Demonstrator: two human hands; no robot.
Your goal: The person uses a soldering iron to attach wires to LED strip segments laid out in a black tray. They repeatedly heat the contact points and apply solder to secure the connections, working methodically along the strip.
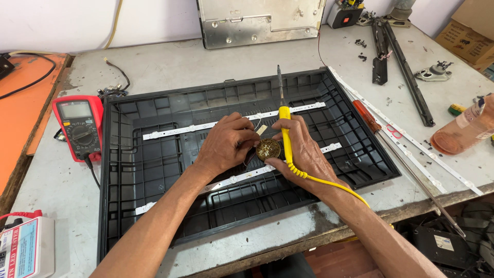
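Gripping soldering iron, hands curled together.

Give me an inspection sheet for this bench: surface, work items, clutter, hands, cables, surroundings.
Surface: grey worktable, scuffed, chipped front edge.
Work items: black plastic back panel with white light strips; yellow soldering iron; small round tin.
Clutter: red multimeter, orange-handled screwdriver, brown bottle, loose screws, metal rails.
Hands: left hand at the tin; right hand holds the iron.
Cables: yellow coiled cord; black lead.
Surroundings: metal chassis plate, cardboard box.
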